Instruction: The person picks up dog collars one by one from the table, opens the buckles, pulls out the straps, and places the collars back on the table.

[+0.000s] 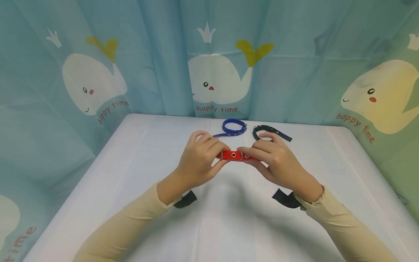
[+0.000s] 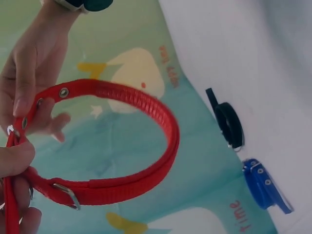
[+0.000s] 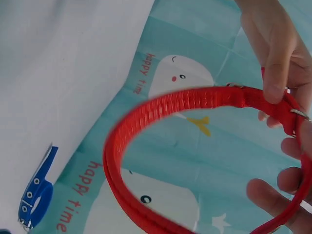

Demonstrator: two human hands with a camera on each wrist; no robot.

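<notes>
A red collar (image 1: 231, 155) with metal eyelets, a buckle and a D-ring is held up above the table between both hands. My left hand (image 1: 199, 159) pinches it near the buckle end, thumb below and fingers above. On the other side, my right hand (image 1: 274, 157) pinches the strap between thumb and fingers. In the left wrist view the collar (image 2: 114, 192) forms a wide loop, its strap passing through the metal hardware by the fingers. The right wrist view shows the same loop (image 3: 183, 101); fingertips partly cover the buckle there.
Behind the hands, a coiled blue collar (image 1: 230, 134) and a black collar (image 1: 280, 134) lie near the far edge of the white table (image 1: 147, 145). A blue-green curtain (image 1: 157, 72) printed with whales hangs around the table. Dark strap ends (image 1: 186, 199) stick out by the wrists.
</notes>
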